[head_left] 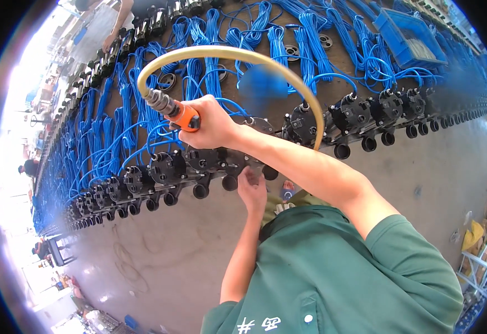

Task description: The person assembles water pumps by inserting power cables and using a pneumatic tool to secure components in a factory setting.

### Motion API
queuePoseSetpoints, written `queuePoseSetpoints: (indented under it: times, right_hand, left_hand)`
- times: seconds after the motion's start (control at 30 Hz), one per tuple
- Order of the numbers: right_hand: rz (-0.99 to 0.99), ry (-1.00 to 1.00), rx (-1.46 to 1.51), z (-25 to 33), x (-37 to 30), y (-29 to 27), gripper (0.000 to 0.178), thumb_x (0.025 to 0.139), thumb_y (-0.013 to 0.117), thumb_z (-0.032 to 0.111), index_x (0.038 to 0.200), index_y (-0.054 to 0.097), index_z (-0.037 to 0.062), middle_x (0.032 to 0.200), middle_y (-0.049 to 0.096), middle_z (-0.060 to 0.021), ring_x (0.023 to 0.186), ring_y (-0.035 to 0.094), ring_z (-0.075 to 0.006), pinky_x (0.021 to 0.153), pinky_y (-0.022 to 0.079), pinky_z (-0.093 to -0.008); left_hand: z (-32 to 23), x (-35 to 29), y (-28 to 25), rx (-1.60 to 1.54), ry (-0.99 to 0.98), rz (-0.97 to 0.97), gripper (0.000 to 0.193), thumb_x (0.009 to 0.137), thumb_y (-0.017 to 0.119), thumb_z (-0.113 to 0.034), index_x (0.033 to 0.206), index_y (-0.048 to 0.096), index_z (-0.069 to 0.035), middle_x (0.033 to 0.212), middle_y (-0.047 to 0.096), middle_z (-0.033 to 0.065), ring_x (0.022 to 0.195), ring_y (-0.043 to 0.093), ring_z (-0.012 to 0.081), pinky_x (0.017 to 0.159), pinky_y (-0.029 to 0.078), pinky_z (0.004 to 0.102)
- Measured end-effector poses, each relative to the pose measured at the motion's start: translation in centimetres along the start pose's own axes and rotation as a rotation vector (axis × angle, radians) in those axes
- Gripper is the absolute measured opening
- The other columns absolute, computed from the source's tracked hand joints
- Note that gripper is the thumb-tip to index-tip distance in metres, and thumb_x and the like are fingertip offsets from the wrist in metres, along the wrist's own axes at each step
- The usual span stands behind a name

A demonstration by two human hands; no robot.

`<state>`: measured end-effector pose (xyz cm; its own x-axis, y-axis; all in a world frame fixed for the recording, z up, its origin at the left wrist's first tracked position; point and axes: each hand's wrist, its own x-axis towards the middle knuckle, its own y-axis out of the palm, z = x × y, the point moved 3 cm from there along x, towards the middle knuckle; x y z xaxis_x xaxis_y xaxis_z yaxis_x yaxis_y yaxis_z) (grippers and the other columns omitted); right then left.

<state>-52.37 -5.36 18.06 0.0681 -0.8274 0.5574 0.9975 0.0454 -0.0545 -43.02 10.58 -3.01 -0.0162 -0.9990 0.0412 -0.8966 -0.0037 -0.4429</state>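
Note:
My right hand (210, 125) is wrapped round an orange air tool (186, 117), raised over the row of black motor-like units. From the tool's metal coupling (161, 103) a yellow hose (221, 52) arches up and over to the right, passing behind my right forearm. The tool's working end is hidden by my hand. Lower down, my left hand (253, 192) is at the near side of a black unit (246, 161), its fingers curled together at the unit's lower edge. Whatever those fingers grip is too small and blurred to make out.
Black units with round ports (304, 123) line the bench edge on both sides. Behind them lie many bundles of blue cable (213, 33) and several metal discs (292, 52). A blue crate (410, 39) stands at the back right. Another person's arm (119, 22) reaches in at the far left.

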Motion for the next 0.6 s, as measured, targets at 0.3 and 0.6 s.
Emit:
queuePoseSetpoints:
  times: [0.3, 0.6]
  right_hand:
    - [-0.04, 0.023, 0.262, 6.1, -5.4, -3.7, 0.038, 0.081, 0.065, 0.001, 0.118, 0.062, -0.0002, 0.101, 0.069, -0.0128, 0.084, 0.067, -0.0129, 0.067, 0.053, -0.0251]
    - [-0.07, 0.12, 0.2, 4.6, -7.7, -3.2, 0.026, 0.069, 0.067, 0.002, 0.095, 0.067, -0.0004, 0.082, 0.072, -0.008, 0.074, 0.071, -0.0161, 0.071, 0.057, -0.03]
  left_hand:
    - [-0.1, 2.3, 1.6, 0.188, 0.221, -0.141, 0.011, 0.085, 0.07, -0.005, 0.094, 0.071, 0.001, 0.09, 0.068, 0.0136, 0.074, 0.067, 0.0288, 0.067, 0.053, 0.0374]
    - [2.0, 2.2, 1.9, 0.184, 0.227, -0.168, 0.009, 0.082, 0.07, -0.004, 0.09, 0.069, 0.0, 0.088, 0.069, 0.0136, 0.073, 0.067, 0.0321, 0.066, 0.053, 0.0382]
